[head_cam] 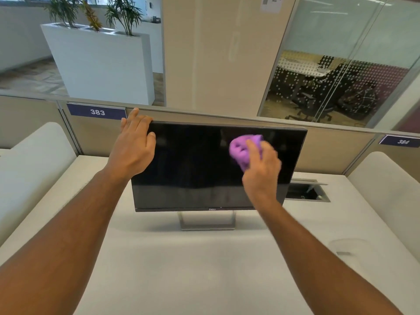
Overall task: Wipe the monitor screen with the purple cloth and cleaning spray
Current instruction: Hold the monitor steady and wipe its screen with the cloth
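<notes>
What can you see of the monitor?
The monitor is a wide panel with a dark, glossy, blank screen, a thin frame and a logo on its lower edge. It stands on a silver open stand on the pale desk. The left hand grips its top left corner; the right hand presses a bunched purple cloth against its upper right area.

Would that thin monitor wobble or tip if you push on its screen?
Probably it would rock: the monitor is a wide, thin panel on a narrow stand. That is likely why the left hand holds its top corner while the right hand presses the purple cloth on it. Its glossy face probably lets cloth slide easily.
</notes>
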The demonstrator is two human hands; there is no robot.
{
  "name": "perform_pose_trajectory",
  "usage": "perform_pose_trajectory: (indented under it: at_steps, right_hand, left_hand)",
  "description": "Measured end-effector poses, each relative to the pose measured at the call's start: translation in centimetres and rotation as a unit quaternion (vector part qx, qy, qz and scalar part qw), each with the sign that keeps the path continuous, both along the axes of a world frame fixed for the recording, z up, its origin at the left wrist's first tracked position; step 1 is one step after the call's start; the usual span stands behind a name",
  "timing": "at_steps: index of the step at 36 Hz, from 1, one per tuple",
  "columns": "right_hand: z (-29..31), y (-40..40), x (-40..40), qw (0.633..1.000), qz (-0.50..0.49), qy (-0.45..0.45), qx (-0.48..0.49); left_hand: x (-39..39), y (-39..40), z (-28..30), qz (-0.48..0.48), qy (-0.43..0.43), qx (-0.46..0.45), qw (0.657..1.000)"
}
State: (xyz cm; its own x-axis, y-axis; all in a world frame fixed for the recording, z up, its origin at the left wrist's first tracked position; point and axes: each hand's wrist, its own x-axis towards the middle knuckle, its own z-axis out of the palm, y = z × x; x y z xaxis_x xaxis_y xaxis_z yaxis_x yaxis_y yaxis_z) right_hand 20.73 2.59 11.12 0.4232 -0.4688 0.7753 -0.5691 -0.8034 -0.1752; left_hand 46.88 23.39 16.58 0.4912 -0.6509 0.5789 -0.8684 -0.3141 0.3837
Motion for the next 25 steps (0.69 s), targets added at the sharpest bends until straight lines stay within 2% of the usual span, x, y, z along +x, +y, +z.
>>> perform_pose_trajectory:
  at_steps: [4, 7, 9, 13, 16, 19, 22, 25]
  right_hand:
    - [4.7, -2.8, -0.1, 0.973, -0.082, -0.187, 0.105]
    - [4.6, -3.2, -0.3, 0.967, -0.066, -0.208, 0.131]
    - [2.9, -2.5, -0.4, 0.982, -0.043, -0.153, 0.105]
    - [-3.5, 0.2, -1.0, 0.998, 0.031, 0.04, 0.024]
    - [-9.0, 2.5, -2.0, 0.978, 0.085, 0.188, -0.037]
    - [-12.6, 4.3, -3.4, 0.94, 0.12, 0.318, -0.029]
    - [-13.7, 5.0, -3.3, 0.929, 0.113, 0.353, -0.009]
    - [-12.3, 4.3, -2.5, 0.937, 0.139, 0.318, -0.032]
  left_hand:
    - [-0.3, 0.1, 0.0, 0.003, 0.002, -0.003, 1.0]
    - [-0.4, 0.1, 0.1, 0.004, 0.005, -0.001, 1.0]
    - [-0.4, 0.1, 0.1, 0.004, 0.006, -0.001, 1.0]
    - [-0.4, 0.1, 0.2, 0.003, 0.007, -0.001, 1.0]
    - [-0.4, 0.2, 0.2, 0.003, 0.007, 0.001, 1.0]
    - [-0.4, 0.3, 0.2, 0.004, 0.008, 0.001, 1.0]
    - [-0.4, 0.3, 0.1, 0.003, 0.007, 0.001, 1.0]
    - [-0.3, 0.2, 0.0, 0.002, 0.008, -0.001, 1.0]
